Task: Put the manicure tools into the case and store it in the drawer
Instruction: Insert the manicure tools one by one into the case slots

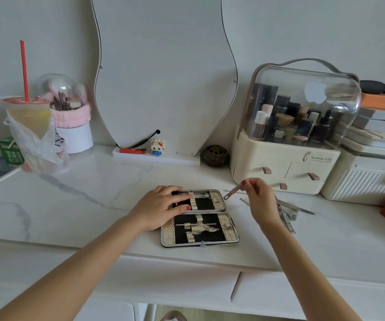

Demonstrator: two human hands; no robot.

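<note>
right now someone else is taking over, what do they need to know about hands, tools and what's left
Left hand rests flat on the open case, steadying it.
Right hand pinches one slim tool above the table, beside the case.
Some tools are already in the case loops.
Loose tools lie on the table right of the case.
Left: slot in the held and loose tools, close the case, put it in the drawer.

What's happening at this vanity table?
A person is packing a manicure set. The left hand presses flat on the open case, steadying it on the marble tabletop. The right hand pinches a slim metal tool just above the case. A few tools are already strapped in; more loose tools lie to the right, in front of the cosmetics organizer.
</note>
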